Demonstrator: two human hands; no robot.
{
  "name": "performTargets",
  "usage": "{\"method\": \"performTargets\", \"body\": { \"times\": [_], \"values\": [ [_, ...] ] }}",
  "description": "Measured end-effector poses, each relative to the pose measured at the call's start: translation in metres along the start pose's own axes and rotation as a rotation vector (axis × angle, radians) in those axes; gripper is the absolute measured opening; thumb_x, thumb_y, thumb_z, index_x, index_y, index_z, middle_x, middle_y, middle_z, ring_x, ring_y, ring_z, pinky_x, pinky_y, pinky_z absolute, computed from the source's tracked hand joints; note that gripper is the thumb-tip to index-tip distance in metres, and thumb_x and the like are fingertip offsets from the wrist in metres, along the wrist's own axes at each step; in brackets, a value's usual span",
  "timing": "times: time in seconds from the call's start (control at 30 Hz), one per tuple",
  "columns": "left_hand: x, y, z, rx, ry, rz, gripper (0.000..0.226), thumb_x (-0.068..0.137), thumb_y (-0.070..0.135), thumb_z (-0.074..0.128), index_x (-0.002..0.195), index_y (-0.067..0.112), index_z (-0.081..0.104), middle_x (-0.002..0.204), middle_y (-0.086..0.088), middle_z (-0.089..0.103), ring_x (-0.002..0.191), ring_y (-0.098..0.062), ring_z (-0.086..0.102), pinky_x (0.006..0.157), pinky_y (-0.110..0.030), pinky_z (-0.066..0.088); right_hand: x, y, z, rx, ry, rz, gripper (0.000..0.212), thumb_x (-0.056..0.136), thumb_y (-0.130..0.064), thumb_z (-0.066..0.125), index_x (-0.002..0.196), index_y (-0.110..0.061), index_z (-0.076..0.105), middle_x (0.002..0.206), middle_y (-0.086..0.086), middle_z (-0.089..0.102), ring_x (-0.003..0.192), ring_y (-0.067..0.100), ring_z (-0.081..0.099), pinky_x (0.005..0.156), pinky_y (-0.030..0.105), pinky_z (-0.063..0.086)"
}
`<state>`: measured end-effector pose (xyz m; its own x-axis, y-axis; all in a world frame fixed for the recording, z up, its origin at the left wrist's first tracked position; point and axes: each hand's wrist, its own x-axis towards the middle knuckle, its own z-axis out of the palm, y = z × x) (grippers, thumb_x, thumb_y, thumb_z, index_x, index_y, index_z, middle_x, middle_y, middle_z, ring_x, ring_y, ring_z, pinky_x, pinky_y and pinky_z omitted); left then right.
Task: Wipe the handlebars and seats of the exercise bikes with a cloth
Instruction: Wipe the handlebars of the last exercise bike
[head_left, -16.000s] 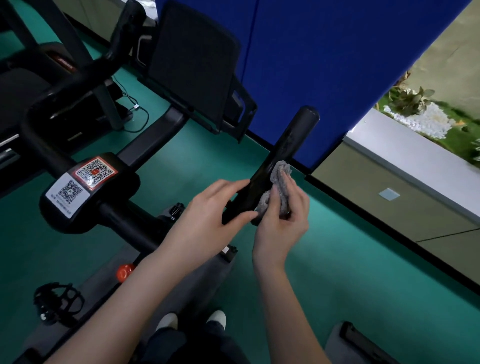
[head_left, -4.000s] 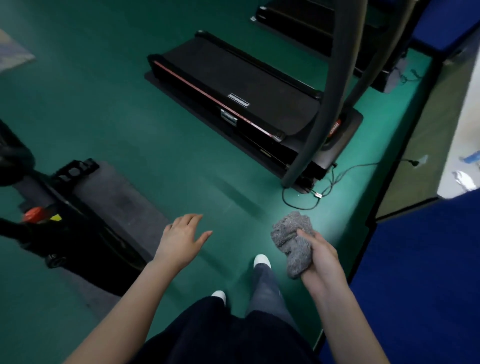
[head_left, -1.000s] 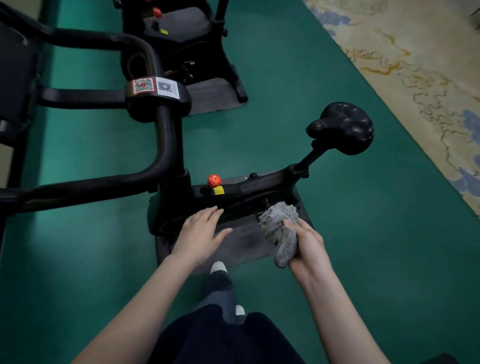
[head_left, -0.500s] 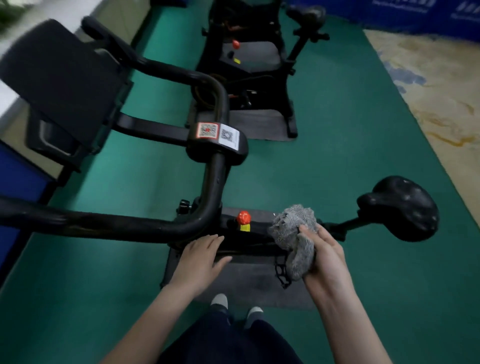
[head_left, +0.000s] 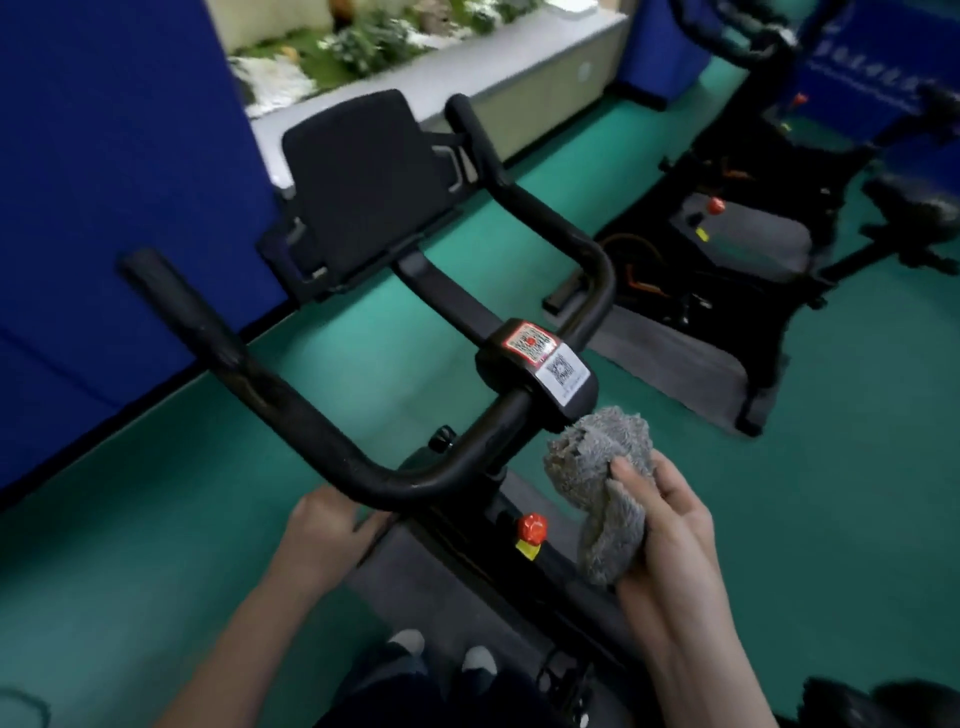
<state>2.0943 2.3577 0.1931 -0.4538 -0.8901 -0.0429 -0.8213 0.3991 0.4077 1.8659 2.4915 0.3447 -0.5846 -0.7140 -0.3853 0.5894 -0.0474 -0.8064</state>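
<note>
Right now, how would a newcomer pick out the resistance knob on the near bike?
Start at the black curved handlebar. Below its bend, on the frame, sits the small red knob, left of the grey fluffy cloth; a yellow tag hangs beneath it.

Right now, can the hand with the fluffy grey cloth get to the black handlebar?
Probably yes. The right hand holds the fluffy grey cloth just beside the curved black handlebar, and nothing sits between them.

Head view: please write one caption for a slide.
Right hand holds a grey cloth beside the bike's handlebar.
</note>
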Motion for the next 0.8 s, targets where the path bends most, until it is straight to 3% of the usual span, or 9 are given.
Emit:
{"method": "performTargets", "body": {
  "times": [0.1,0.17,0.33,0.4,0.6,0.7,0.8],
  "values": [
    [-0.006,-0.005,-0.008,0.018,-0.064,-0.272,0.047,0.09,0.034,0.059,0.128,0.007,0.055,0.125,-0.014,0.058,0.119,-0.029,0.051,0.099,-0.038,0.039,0.009,-0.013,0.011,-0.074,-0.147,-0.002,0.027,0.077,-0.009,0.062,0.104,-0.007,0.065,0.093,0.011,0.074,0.075,0.018,0.072,0.055,0.022,0.054],
    [-0.011,-0.008,-0.016,-0.018,-0.005,-0.325,0.051,0.091,0.033,0.058,0.133,0.006,0.049,0.133,-0.012,0.053,0.126,-0.027,0.046,0.105,-0.037,0.035,0.015,-0.017,0.025,-0.121,-0.244,-0.006,0.029,0.076,-0.01,0.062,0.105,-0.005,0.065,0.093,0.01,0.074,0.077,0.017,0.071,0.057,0.022,0.054],
    [-0.02,-0.011,-0.055,-0.072,0.264,-0.402,0.051,0.092,0.039,0.054,0.134,0.012,0.05,0.134,-0.008,0.053,0.126,-0.026,0.047,0.106,-0.041,0.036,0.029,-0.016,0.069,-0.223,-0.411,-0.027,0.035,0.075,-0.012,0.064,0.11,-0.012,0.065,0.099,0.007,0.074,0.089,0.019,0.07,0.071,0.024,0.057],
    [-0.02,-0.016,-0.072,-0.119,0.332,-0.417,0.051,0.093,0.042,0.05,0.135,0.014,0.048,0.134,-0.005,0.053,0.125,-0.024,0.046,0.107,-0.04,0.036,0.035,-0.011,0.087,-0.321,-0.478,-0.085,0.025,0.078,-0.014,0.065,0.103,-0.016,0.067,0.094,0.005,0.074,0.086,0.018,0.069,0.07,0.025,0.056],
    [-0.004,-0.015,-0.119,-0.368,0.561,-0.4,0.06,0.089,0.055,0.037,0.139,0.021,0.043,0.132,0.005,0.051,0.123,-0.011,0.046,0.103,-0.026,0.034,0.039,0.009,0.146,-0.513,-0.683,-0.328,0.013,0.088,-0.011,0.063,0.098,-0.019,0.066,0.091,0.006,0.07,0.084,0.022,0.066,0.074,0.032,0.053],
    [0.011,-0.01,-0.138,-0.55,0.631,-0.374,0.061,0.087,0.059,0.039,0.14,0.029,0.04,0.131,0.012,0.052,0.116,-0.001,0.05,0.098,-0.026,0.04,0.036,0.02,0.186,-0.57,-0.769,-0.486,0.012,0.087,-0.014,0.064,0.096,-0.022,0.064,0.086,-0.004,0.068,0.08,0.011,0.064,0.072,0.025,0.05],
    [0.03,-0.008,-0.15,-0.702,0.654,-0.365,0.052,0.09,0.042,0.054,0.14,0.033,0.04,0.129,0.014,0.052,0.11,0.003,0.053,0.092,-0.022,0.045,0.038,0.03,0.228,-0.605,-0.818,-0.642,0.013,0.09,-0.009,0.06,0.096,-0.02,0.062,0.083,-0.01,0.064,0.076,0.004,0.06,0.069,0.017,0.045]
  ]
}}
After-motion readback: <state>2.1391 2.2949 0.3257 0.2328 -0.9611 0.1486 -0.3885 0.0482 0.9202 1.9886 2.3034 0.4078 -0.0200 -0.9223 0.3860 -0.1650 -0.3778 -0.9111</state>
